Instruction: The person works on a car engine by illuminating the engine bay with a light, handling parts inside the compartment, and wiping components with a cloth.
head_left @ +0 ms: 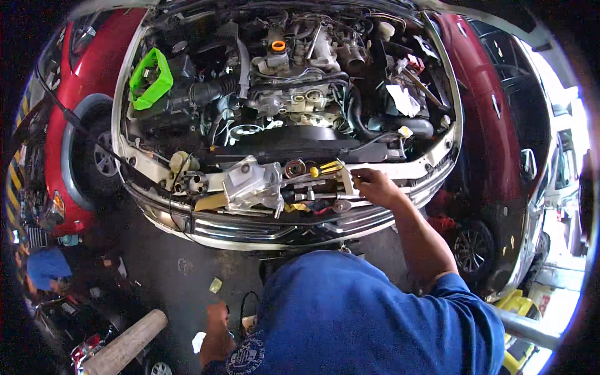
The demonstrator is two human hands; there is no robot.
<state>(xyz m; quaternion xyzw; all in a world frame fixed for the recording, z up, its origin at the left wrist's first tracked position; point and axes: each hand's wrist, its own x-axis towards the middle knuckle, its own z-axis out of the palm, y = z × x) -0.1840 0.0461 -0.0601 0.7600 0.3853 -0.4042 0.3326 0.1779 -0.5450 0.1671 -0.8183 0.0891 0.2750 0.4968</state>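
My right hand [374, 186] reaches over the front edge of a white car's engine bay. Its fingers are closed at the edge of a small cream-coloured box [347, 177]. Beside the box lie a yellow-and-black-handled screwdriver [327, 167], a round metal part [294, 168] and several metal sockets and tools. A clear plastic bag [253, 184] with a pale package inside rests farther left along the front panel. My left hand [217, 312] hangs low, away from the car; its fingers are too dark and small to read.
The open engine [306, 100] shows hoses and an orange ring [278, 45]. A green tray [150, 80] sits at the bay's left, white paper [402, 100] at its right. Red cars [87, 62] flank both sides. A person in blue [49, 269] is lower left, near a thick pale cylinder [128, 344].
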